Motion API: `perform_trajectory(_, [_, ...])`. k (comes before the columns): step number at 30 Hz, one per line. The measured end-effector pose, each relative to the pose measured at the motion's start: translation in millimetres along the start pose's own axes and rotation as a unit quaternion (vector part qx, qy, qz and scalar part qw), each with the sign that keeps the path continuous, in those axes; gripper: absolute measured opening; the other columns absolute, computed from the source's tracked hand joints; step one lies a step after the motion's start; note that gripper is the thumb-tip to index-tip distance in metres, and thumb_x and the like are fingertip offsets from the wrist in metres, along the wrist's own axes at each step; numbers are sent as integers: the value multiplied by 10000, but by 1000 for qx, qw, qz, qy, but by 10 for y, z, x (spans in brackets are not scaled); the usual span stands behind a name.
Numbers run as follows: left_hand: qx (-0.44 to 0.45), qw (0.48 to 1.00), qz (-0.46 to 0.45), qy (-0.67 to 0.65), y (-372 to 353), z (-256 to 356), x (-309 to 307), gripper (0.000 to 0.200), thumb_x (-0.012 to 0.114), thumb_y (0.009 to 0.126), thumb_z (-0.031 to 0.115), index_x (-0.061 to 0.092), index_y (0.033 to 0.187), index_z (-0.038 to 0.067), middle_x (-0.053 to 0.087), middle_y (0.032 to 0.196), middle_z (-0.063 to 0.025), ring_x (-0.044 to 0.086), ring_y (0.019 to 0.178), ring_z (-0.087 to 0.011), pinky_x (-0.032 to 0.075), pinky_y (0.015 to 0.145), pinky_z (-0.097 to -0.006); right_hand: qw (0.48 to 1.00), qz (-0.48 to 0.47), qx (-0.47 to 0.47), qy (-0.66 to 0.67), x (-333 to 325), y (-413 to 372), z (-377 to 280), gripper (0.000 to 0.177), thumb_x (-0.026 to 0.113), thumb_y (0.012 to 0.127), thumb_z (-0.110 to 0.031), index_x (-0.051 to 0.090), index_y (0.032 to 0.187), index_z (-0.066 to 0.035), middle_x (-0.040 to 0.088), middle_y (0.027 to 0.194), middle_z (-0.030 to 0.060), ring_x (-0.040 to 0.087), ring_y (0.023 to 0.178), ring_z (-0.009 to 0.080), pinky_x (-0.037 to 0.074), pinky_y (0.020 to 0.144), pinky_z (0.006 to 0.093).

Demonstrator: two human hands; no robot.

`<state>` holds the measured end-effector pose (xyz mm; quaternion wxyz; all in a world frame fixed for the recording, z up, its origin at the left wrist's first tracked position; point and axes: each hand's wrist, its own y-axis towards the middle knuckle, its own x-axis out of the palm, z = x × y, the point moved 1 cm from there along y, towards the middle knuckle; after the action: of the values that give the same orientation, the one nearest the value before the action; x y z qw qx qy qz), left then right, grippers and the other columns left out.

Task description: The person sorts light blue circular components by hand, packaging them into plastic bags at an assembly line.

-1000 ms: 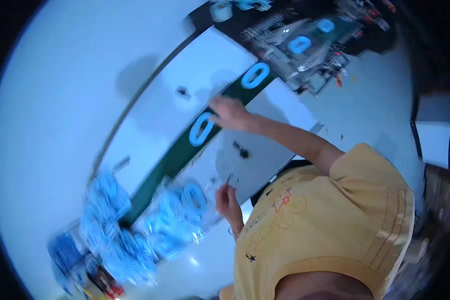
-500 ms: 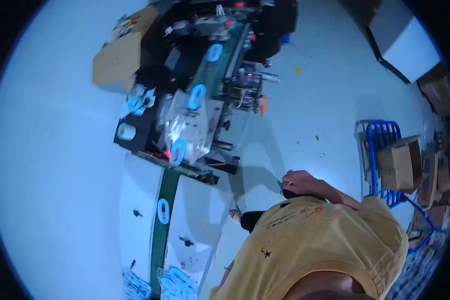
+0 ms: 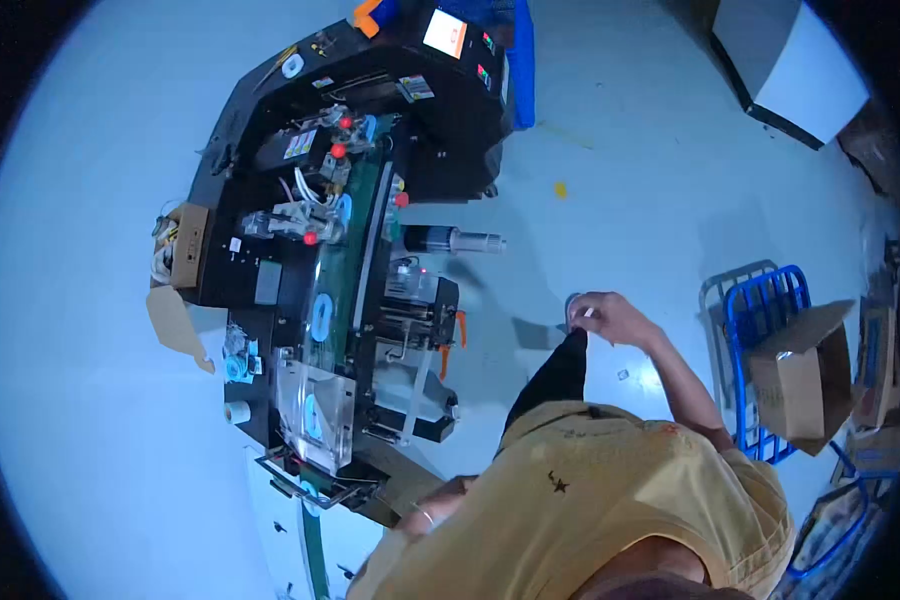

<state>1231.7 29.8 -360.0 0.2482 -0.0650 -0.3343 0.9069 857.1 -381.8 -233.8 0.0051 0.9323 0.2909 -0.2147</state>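
The right hand (image 3: 610, 318) curls beside the leg (image 3: 555, 380); whether its grip holds anything, I cannot tell. The left hand's (image 3: 454, 493) grip, partly hidden by the shirt (image 3: 660, 475), is equally unclear. Blue rings (image 3: 313, 416) lie along the machine's (image 3: 438, 150) belt (image 3: 341, 275); keeping fingers clear of it seems wise.

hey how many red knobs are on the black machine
4: an upper pair of red knobs left of the green belt, a lower one on that side, and one right of the belt. More may be hidden.
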Motion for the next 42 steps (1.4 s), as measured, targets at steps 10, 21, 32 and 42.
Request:
perform_trajectory(10, [-178,929,-157,-282,2196,3814,-903,102,592,711,-2,605,801,42,589,702,-44,558,641,-146,481,622,-253,966,112,209,99,-2410,342,1903,208,618,805,-80,597,985,22,590,777,51,522,593,134,471,556,262])
perform_trajectory(21, [-97,860,-83,-494,4469,4961,-95,92,548,703,-37,578,747,38,567,687,-47,554,628,-158,484,625,-285,973,-140,182,36,-4642,3006,2884,176,611,803,-69,599,947,32,590,755,67,527,586,124,474,545,233])
perform_trajectory(32, [67,869,376,-314,5954,6270,144,104,552,740,-5,598,829,25,572,759,-47,545,632,-154,475,619,-285,960,-224,123,119,-5626,6499,2545,260,607,835,-187,609,1037,-23,626,893,74,586,709,147,494,669,225])
perform_trajectory(42, [-214,796,440,-357,7411,7236,-832,106,541,806,-24,586,897,8,569,737,-63,538,636,-134,457,574,-238,921,-230,220,223,-5599,8619,2856,268,655,807,-241,621,968,-30,649,848,79,629,638,164,511,586,229])
